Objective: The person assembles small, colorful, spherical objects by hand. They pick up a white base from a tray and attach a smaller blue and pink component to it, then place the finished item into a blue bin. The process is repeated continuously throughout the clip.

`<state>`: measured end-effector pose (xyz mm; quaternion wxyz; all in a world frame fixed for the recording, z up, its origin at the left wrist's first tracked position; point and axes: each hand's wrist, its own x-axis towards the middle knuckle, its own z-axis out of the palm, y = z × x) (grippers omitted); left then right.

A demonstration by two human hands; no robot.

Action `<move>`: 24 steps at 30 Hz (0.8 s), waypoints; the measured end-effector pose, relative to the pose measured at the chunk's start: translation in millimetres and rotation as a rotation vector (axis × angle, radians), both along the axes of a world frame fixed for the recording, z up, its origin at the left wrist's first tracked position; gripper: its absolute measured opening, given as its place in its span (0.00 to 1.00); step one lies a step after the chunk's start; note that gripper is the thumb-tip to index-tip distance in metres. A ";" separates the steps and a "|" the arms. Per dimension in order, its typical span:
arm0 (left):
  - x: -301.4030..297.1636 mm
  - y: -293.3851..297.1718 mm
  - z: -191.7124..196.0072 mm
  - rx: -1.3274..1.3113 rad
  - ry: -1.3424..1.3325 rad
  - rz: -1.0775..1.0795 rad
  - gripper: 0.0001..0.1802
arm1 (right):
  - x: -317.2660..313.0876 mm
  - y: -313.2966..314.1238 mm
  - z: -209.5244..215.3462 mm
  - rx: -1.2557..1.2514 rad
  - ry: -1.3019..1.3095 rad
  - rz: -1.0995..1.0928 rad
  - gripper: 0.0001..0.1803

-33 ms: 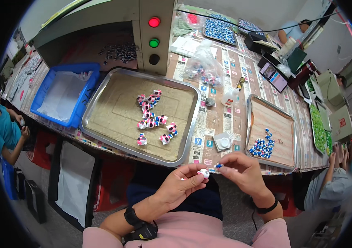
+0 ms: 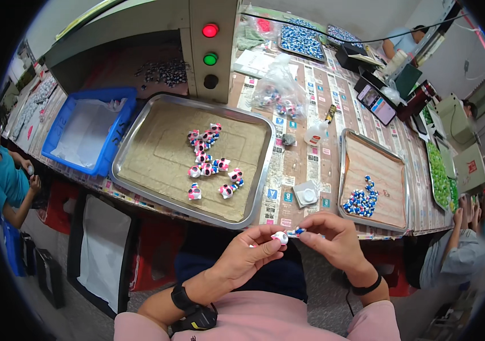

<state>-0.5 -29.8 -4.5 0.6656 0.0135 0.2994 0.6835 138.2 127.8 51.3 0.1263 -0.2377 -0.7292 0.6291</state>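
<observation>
My left hand [image 2: 248, 256] hides most of the small white piece [image 2: 280, 237]; the blue bit [image 2: 298, 231] is too tiny to identify; my forearms leave the frame.

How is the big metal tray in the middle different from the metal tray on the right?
The middle tray is larger than the right tray. The middle tray holds pink-and-white figures spread apart; the right tray holds small blue-and-white pieces heaped in one corner. The middle tray lies wide across the table; the right tray runs away from the person. Both are shiny metal with a tan lining.
</observation>
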 end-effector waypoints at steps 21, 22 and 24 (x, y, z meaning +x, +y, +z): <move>5.7 -2.1 3.5 -0.061 0.178 -0.012 0.14 | 3.5 -9.1 -11.4 0.255 0.103 0.112 0.10; 5.2 -0.9 4.9 -0.073 0.212 -0.017 0.14 | 3.8 -9.6 -12.0 0.312 0.121 0.103 0.11; 2.9 -0.8 7.8 -0.098 0.279 -0.028 0.14 | 1.7 -12.7 -11.8 0.311 0.145 0.105 0.11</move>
